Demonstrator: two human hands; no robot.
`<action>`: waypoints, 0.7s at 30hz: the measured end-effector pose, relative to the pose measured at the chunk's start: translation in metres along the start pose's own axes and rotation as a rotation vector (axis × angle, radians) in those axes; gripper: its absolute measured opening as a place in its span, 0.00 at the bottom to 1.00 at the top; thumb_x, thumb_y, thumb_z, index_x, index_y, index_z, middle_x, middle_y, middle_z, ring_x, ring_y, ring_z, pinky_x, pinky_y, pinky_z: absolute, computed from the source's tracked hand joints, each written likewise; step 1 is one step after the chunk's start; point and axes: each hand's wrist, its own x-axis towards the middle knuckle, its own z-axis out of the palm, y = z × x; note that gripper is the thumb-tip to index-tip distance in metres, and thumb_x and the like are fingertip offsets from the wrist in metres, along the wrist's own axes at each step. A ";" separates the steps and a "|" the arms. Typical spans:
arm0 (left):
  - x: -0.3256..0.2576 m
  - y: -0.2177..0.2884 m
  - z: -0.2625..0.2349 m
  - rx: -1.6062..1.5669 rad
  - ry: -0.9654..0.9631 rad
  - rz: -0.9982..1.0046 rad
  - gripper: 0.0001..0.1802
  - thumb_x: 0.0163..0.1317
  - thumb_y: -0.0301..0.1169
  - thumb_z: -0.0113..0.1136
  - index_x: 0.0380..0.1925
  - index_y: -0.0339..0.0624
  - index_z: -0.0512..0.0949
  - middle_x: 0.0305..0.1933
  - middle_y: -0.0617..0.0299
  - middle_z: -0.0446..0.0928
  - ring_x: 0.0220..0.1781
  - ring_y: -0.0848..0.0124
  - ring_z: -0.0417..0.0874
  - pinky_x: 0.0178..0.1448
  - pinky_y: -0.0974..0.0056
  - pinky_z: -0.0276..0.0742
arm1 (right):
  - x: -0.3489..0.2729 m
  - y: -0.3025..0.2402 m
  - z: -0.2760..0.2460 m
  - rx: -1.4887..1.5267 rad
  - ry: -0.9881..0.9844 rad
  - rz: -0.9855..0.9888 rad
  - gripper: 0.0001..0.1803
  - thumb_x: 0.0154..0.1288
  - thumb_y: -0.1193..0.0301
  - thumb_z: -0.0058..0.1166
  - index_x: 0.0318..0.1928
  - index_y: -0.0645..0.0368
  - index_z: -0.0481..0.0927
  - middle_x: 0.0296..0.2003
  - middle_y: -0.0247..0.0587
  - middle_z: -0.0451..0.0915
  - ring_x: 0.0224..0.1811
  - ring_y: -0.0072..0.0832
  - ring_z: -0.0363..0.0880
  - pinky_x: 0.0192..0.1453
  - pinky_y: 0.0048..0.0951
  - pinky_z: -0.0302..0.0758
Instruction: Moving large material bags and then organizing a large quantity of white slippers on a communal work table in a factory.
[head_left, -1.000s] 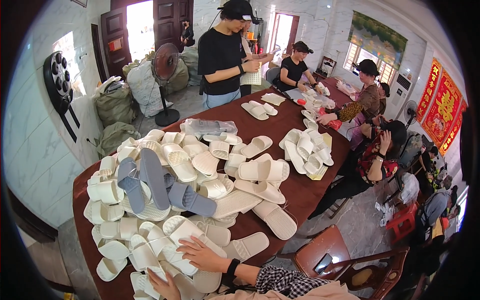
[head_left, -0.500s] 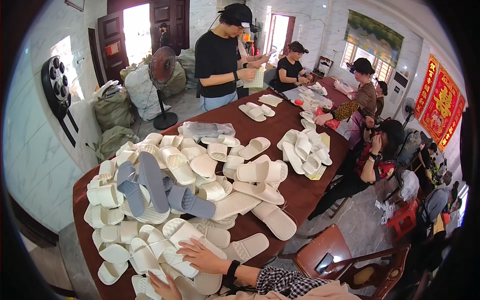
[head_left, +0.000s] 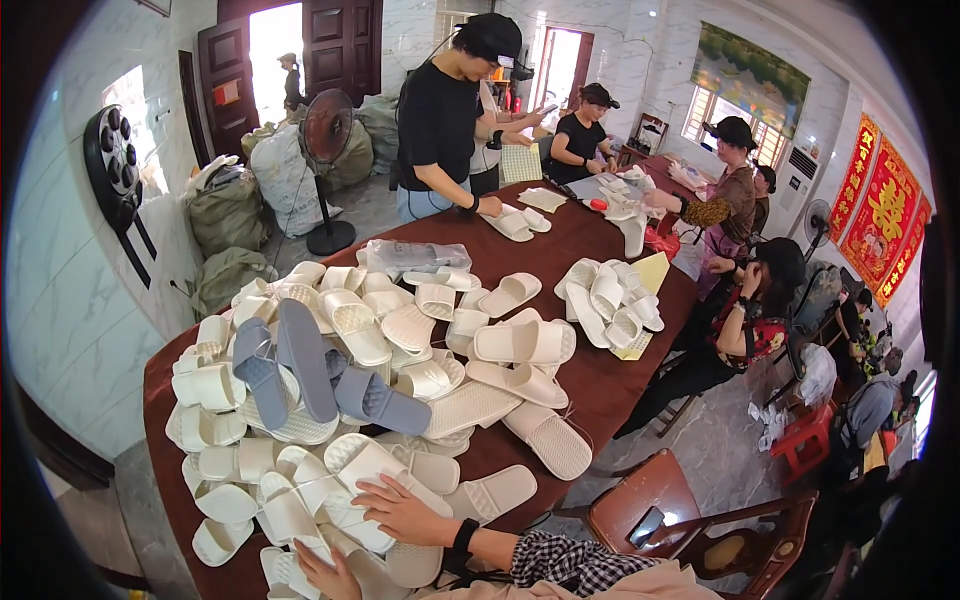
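Observation:
A big heap of cream slippers (head_left: 360, 330) covers the near half of the dark red table (head_left: 610, 385), with three grey-blue slippers (head_left: 300, 370) lying on top. My right hand (head_left: 400, 510), a black band on its wrist, lies flat with fingers spread on a cream slipper (head_left: 365, 465) at the heap's near edge. My left hand (head_left: 325, 575) rests on another cream slipper (head_left: 285, 520) at the bottom rim of the picture; its fingers are partly cut off.
A smaller slipper pile (head_left: 610, 295) lies mid-table on the right. A standing person in black (head_left: 440, 120) touches a pair at the far end, and other people sit along the right side. A wooden chair (head_left: 690, 520) with a phone on it stands at my right. A fan (head_left: 325, 140) and sacks stand behind.
My hands have hardly moved. The standing person in black has bent down and put a hand on the slippers at the far end.

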 end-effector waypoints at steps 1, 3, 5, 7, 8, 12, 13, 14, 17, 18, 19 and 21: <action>0.000 0.000 0.000 0.000 0.001 -0.001 0.44 0.62 0.59 0.46 0.68 0.38 0.51 0.63 0.35 0.59 0.63 0.40 0.62 0.62 0.44 0.60 | 0.000 0.001 0.001 0.007 -0.004 0.001 0.13 0.53 0.72 0.57 0.41 0.54 0.74 0.62 0.32 0.63 0.73 0.31 0.45 0.76 0.45 0.37; 0.000 0.000 0.000 0.004 0.003 0.005 0.44 0.62 0.59 0.46 0.68 0.38 0.52 0.63 0.35 0.60 0.63 0.40 0.62 0.62 0.44 0.61 | 0.000 0.001 0.000 0.013 -0.007 0.002 0.13 0.53 0.72 0.57 0.41 0.54 0.74 0.62 0.32 0.63 0.73 0.31 0.45 0.76 0.45 0.37; 0.000 0.000 0.000 0.008 0.005 0.011 0.44 0.62 0.59 0.46 0.68 0.38 0.52 0.63 0.35 0.60 0.63 0.40 0.62 0.62 0.44 0.61 | 0.000 0.000 0.000 0.015 -0.003 0.001 0.13 0.53 0.72 0.57 0.41 0.54 0.74 0.62 0.33 0.63 0.73 0.31 0.45 0.76 0.45 0.37; 0.000 0.002 -0.001 0.011 0.003 0.001 0.44 0.62 0.59 0.46 0.68 0.37 0.52 0.62 0.34 0.60 0.63 0.39 0.62 0.62 0.44 0.61 | 0.000 0.000 0.000 0.011 -0.005 0.003 0.13 0.53 0.72 0.57 0.41 0.54 0.74 0.62 0.33 0.63 0.73 0.31 0.45 0.76 0.45 0.37; 0.001 0.003 -0.001 0.011 0.002 0.001 0.44 0.62 0.59 0.46 0.68 0.37 0.52 0.62 0.34 0.60 0.63 0.39 0.62 0.62 0.44 0.61 | 0.001 0.000 -0.001 0.005 -0.005 0.004 0.13 0.53 0.72 0.57 0.40 0.55 0.73 0.62 0.33 0.63 0.73 0.31 0.45 0.76 0.44 0.37; 0.001 0.004 -0.002 -0.003 0.004 0.013 0.44 0.63 0.58 0.47 0.68 0.36 0.52 0.62 0.35 0.60 0.63 0.40 0.62 0.62 0.44 0.61 | 0.001 0.001 0.000 0.016 0.009 -0.001 0.13 0.52 0.73 0.58 0.40 0.55 0.73 0.62 0.33 0.63 0.73 0.31 0.45 0.76 0.44 0.37; 0.001 0.003 -0.002 -0.001 0.002 0.015 0.44 0.63 0.57 0.47 0.68 0.36 0.52 0.63 0.35 0.60 0.63 0.40 0.62 0.61 0.44 0.61 | 0.000 0.001 0.001 0.013 0.011 0.000 0.13 0.52 0.73 0.58 0.40 0.55 0.73 0.62 0.33 0.63 0.73 0.31 0.45 0.76 0.44 0.37; 0.001 0.003 -0.002 -0.001 0.002 0.014 0.44 0.63 0.57 0.47 0.68 0.36 0.52 0.63 0.35 0.60 0.63 0.40 0.62 0.61 0.44 0.61 | 0.001 0.001 0.001 0.011 0.013 0.000 0.13 0.52 0.73 0.58 0.40 0.55 0.73 0.62 0.33 0.63 0.73 0.32 0.45 0.76 0.44 0.37; 0.001 0.002 -0.001 0.006 0.004 0.017 0.43 0.63 0.57 0.47 0.68 0.36 0.52 0.63 0.35 0.60 0.63 0.40 0.62 0.61 0.44 0.62 | 0.001 0.001 0.001 0.018 0.013 0.000 0.13 0.52 0.73 0.58 0.40 0.54 0.73 0.62 0.33 0.63 0.73 0.31 0.45 0.76 0.45 0.37; 0.001 0.001 -0.001 0.007 0.003 0.015 0.43 0.63 0.57 0.47 0.68 0.36 0.52 0.62 0.35 0.60 0.62 0.40 0.63 0.61 0.44 0.62 | 0.001 0.000 0.001 0.018 0.013 0.000 0.13 0.52 0.73 0.58 0.40 0.54 0.73 0.62 0.33 0.63 0.73 0.31 0.45 0.76 0.45 0.37; 0.001 0.001 -0.001 0.008 0.002 0.013 0.43 0.63 0.56 0.48 0.68 0.37 0.52 0.62 0.35 0.60 0.62 0.40 0.63 0.61 0.44 0.62 | 0.001 0.000 0.001 0.021 0.023 -0.006 0.13 0.51 0.73 0.58 0.39 0.54 0.74 0.61 0.34 0.63 0.73 0.32 0.45 0.76 0.45 0.36; 0.001 0.001 -0.001 0.015 0.003 0.012 0.43 0.63 0.56 0.48 0.68 0.37 0.52 0.62 0.35 0.60 0.62 0.40 0.63 0.61 0.44 0.62 | 0.001 0.000 0.001 0.024 0.033 -0.011 0.14 0.50 0.74 0.58 0.39 0.54 0.74 0.61 0.34 0.64 0.73 0.33 0.44 0.77 0.45 0.35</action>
